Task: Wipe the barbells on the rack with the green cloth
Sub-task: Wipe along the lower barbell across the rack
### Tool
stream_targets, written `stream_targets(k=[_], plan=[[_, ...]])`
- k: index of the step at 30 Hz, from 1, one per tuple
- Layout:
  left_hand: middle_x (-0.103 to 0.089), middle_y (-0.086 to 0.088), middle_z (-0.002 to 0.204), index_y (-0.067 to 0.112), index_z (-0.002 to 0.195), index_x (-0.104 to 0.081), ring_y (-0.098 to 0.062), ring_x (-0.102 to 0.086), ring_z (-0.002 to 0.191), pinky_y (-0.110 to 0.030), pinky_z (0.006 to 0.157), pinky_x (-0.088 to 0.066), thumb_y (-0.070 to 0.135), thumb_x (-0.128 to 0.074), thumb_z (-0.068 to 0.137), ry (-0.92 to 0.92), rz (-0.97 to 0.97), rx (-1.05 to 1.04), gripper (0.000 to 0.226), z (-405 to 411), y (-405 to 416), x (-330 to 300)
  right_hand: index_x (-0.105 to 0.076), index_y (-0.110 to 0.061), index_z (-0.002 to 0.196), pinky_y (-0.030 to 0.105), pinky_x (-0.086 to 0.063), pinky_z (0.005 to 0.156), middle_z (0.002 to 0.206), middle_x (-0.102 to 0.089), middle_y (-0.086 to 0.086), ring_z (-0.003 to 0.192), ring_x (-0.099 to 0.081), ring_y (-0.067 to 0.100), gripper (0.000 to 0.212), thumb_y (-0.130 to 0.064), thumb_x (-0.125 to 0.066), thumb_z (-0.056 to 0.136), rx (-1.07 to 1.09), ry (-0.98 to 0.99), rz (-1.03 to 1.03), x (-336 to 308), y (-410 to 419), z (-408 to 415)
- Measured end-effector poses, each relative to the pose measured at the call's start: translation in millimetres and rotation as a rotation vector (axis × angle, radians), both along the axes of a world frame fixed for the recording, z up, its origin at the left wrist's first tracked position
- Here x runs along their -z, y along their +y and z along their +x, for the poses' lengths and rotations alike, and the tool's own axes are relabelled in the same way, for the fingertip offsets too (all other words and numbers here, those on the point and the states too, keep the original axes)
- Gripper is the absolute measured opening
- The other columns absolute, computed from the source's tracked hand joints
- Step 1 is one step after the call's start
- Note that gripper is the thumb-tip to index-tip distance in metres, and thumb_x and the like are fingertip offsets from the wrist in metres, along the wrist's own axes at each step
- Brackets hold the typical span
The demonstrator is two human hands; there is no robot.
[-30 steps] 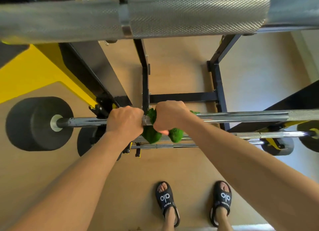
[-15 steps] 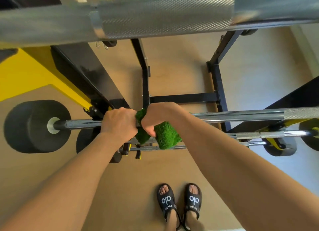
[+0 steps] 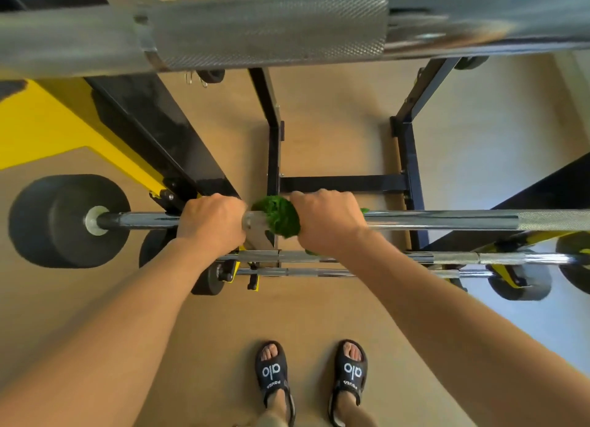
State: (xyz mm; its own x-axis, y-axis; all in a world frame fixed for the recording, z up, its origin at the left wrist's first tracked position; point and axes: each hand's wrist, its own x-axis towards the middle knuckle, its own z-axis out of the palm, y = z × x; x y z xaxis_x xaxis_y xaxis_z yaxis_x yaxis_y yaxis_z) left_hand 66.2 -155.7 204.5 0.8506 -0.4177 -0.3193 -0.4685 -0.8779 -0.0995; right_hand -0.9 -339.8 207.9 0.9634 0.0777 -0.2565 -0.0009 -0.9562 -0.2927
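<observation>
A chrome barbell (image 3: 440, 219) with a black end weight (image 3: 64, 220) lies across the black-and-yellow rack (image 3: 153, 139). My left hand (image 3: 212, 224) grips the bare bar just right of the rack's left hook. My right hand (image 3: 329, 222) wraps the green cloth (image 3: 281, 217) round the same bar; the cloth bunches out on the hand's left side. A small gap of bare bar shows between the two hands. Another thick knurled barbell (image 3: 265, 27) crosses the top of the view, close to the camera. Two thinner barbells (image 3: 447, 258) lie lower on the rack.
Black frame posts and a crossbar (image 3: 341, 183) stand on the tan floor behind the bar. More black end weights (image 3: 520, 283) sit at the lower right. My feet in black sandals (image 3: 273, 375) stand below the rack.
My right hand has slid the green cloth rightward along the bar, opening a gap from my left hand. My feet have moved apart again. The left hand keeps its grip.
</observation>
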Motion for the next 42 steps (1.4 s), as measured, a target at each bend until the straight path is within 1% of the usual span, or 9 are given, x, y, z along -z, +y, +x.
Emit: stream_targets(k=[5,11,14,19,25,28,33,38,42], plan=[[-0.053,0.007,0.072,0.028,0.091,-0.063,-0.018,-0.051,0.068,-0.031,0.063,-0.041,0.031,-0.066,0.090,-0.003,-0.023,0.042,0.004,3.7,2.8,-0.5,-0.052,-0.025,0.101,0.034,-0.045,0.072,0.081,-0.061,-0.007,0.077,-0.062,0.019,0.038,-0.027,-0.079,0.075,0.169,-0.164,-0.252,5.9,-44.9,-43.3],[-0.059,0.002,0.091,0.025,0.108,-0.050,-0.019,-0.055,0.078,-0.033,0.065,-0.043,0.032,-0.068,0.091,0.082,-0.157,0.157,0.025,6.9,14.1,0.9,-0.053,-0.026,0.102,0.032,-0.039,0.069,0.081,-0.059,-0.007,0.074,-0.056,0.018,0.025,-0.037,-0.066,0.083,0.186,0.020,-0.221,-5.5,20.1,-2.9],[-0.059,-0.003,0.115,0.019,0.125,-0.043,-0.020,-0.061,0.100,-0.034,0.084,-0.053,0.024,-0.070,0.088,0.054,-0.289,0.271,0.046,6.7,39.1,-2.2,-0.060,-0.024,0.095,0.030,-0.043,0.066,0.076,-0.062,-0.006,0.071,-0.059,0.014,0.021,-0.036,-0.068,0.080,0.163,0.217,-0.164,-11.5,48.0,26.1],[-0.059,-0.010,0.136,0.011,0.140,-0.047,-0.027,-0.058,0.126,-0.037,0.112,-0.042,0.018,-0.071,0.089,-0.142,-0.258,0.365,0.057,2.5,92.7,3.7,-0.063,-0.017,0.092,0.025,-0.047,0.059,0.079,-0.066,0.000,0.070,-0.061,0.014,0.032,-0.023,-0.077,0.064,0.149,0.568,-0.045,-20.6,74.2,63.9],[-0.053,-0.010,0.141,0.010,0.139,-0.042,-0.027,-0.050,0.132,-0.035,0.117,-0.034,0.015,-0.069,0.089,-0.107,-0.272,0.411,0.057,4.1,92.5,7.4,-0.057,-0.024,0.098,0.036,-0.042,0.075,0.084,-0.064,-0.004,0.081,-0.060,0.021,0.031,-0.037,-0.072,0.074,0.285,-0.168,-0.254,19.1,130.7,29.3],[-0.056,-0.010,0.137,0.010,0.136,-0.045,-0.028,-0.053,0.130,-0.035,0.116,-0.034,0.013,-0.077,0.082,-0.091,-0.259,0.386,0.062,6.4,95.2,8.4,-0.056,-0.022,0.099,0.038,-0.041,0.078,0.088,-0.064,-0.002,0.084,-0.060,0.024,0.036,-0.032,-0.074,0.070,0.298,-0.297,-0.301,29.6,136.7,26.2],[-0.061,-0.014,0.134,0.004,0.135,-0.052,-0.030,-0.058,0.125,-0.036,0.114,-0.035,0.014,-0.078,0.079,-0.103,-0.296,0.411,0.063,6.3,96.1,7.2,-0.058,-0.027,0.092,0.030,-0.043,0.062,0.076,-0.062,-0.008,0.068,-0.059,0.015,0.022,-0.043,-0.067,0.080,0.236,0.103,-0.186,1.7,122.4,50.2],[-0.057,-0.016,0.131,0.004,0.134,-0.047,-0.032,-0.057,0.120,-0.043,0.107,-0.045,0.028,-0.062,0.094,-0.279,-0.347,0.445,0.049,3.6,128.0,0.5,-0.064,-0.010,0.091,0.024,-0.045,0.057,0.081,-0.064,0.002,0.070,-0.062,0.016,0.031,-0.019,-0.082,0.067,0.134,0.733,-0.020,-26.2,109.8,89.1],[-0.053,-0.016,0.120,0.005,0.123,-0.050,-0.032,-0.053,0.109,-0.044,0.095,-0.048,0.056,-0.052,0.093,-0.331,-0.259,0.259,0.060,7.3,140.4,-3.6,-0.062,-0.021,0.092,0.029,-0.045,0.065,0.076,-0.063,-0.004,0.071,-0.060,0.015,0.022,-0.035,-0.070,0.078,0.243,0.239,-0.134,-8.0,129.6,60.8]])
